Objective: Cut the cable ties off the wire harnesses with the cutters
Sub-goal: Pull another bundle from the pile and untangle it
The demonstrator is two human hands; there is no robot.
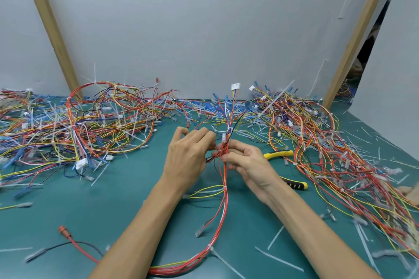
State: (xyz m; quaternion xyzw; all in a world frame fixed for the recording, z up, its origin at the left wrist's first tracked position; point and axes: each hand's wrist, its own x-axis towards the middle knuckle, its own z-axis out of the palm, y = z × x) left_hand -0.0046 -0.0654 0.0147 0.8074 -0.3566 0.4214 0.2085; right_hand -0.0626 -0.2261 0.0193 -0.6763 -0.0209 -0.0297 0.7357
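A wire harness (223,206) of red, yellow and white wires runs from a white connector (235,86) down between my hands to the table's near edge. My right hand (243,161) pinches the bundle at mid-height. My left hand (189,154) touches the same bundle from the left, fingers curled on the wires. White cable ties (229,129) still wrap the harness above my hands, and another tie (225,187) sits below them. The yellow-and-black cutters (280,154) lie on the mat behind my right hand, partly hidden by it; one handle (294,184) shows near my wrist.
Large tangled heaps of harnesses lie at the left (74,124) and right (322,142) of the green mat (108,215). Cut tie pieces (278,258) litter the mat. A grey wall with wooden posts stands behind. A red plug (63,231) lies near left.
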